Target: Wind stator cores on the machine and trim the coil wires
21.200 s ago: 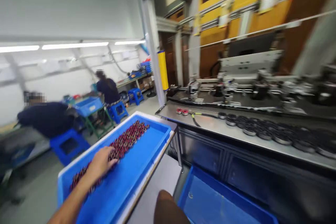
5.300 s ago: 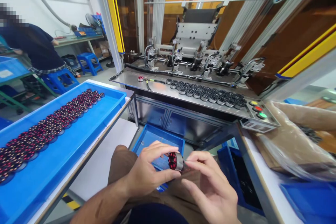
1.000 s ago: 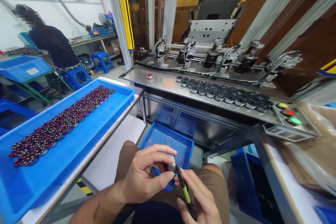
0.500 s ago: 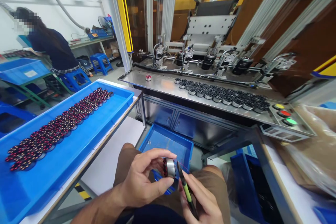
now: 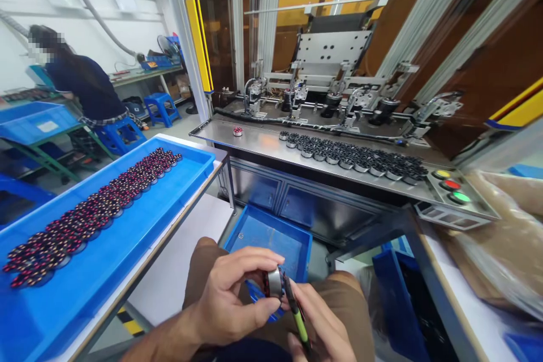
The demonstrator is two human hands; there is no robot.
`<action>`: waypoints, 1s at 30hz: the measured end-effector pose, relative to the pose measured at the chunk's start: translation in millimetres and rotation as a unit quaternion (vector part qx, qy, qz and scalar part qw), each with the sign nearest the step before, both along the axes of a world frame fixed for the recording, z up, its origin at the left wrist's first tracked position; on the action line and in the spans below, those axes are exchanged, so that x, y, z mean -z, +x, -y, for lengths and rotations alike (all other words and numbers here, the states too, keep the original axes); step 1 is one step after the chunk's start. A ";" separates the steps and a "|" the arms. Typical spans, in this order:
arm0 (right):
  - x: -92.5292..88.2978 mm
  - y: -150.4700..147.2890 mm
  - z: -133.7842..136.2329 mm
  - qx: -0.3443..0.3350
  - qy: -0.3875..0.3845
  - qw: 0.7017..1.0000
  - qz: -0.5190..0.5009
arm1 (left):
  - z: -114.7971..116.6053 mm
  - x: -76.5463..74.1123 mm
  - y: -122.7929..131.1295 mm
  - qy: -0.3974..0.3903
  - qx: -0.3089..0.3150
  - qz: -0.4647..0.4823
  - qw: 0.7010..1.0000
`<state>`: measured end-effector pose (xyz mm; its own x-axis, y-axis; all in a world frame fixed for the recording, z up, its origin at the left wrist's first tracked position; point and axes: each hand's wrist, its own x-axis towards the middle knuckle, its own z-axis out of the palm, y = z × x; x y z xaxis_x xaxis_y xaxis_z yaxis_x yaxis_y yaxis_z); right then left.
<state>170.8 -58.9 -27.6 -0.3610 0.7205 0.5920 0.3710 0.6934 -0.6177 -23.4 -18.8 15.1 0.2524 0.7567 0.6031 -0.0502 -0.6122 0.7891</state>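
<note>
- Two hands in play in the head view, low in the middle, and both are busy!
- Left hand (image 5: 235,297): thumb and fingers pinch a silver-rimmed round part (image 5: 275,281), tipped on edge above the person's lap.
- Right hand (image 5: 324,319): fingers wrap a green-and-black hand tool (image 5: 300,325), its tip right up at the part's right side; whether they touch, one cannot tell.
- Over on the left, a blue tray (image 5: 169,209) carries a long band of red-and-black round parts (image 5: 106,201).
- Far side, on the metal ledge (image 5: 258,138): one red-topped part (image 5: 237,132) at left, rows of dark round parts (image 5: 356,157) to its right.
- Far left, a co-worker (image 5: 87,85) sits on a blue stool (image 5: 121,134).
</note>
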 end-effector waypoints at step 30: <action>-1.6 16.9 -10.4 0.086 -0.195 0.977 -0.003 | -5.4 5.0 -3.5 0.026 -0.008 -0.052 0.998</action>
<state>187.7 -48.4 -26.0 -0.2130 0.9413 0.2619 0.4571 0.3329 -0.8248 -26.9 -13.4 10.0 0.3038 0.7291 0.6133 0.0417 -0.6533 0.7560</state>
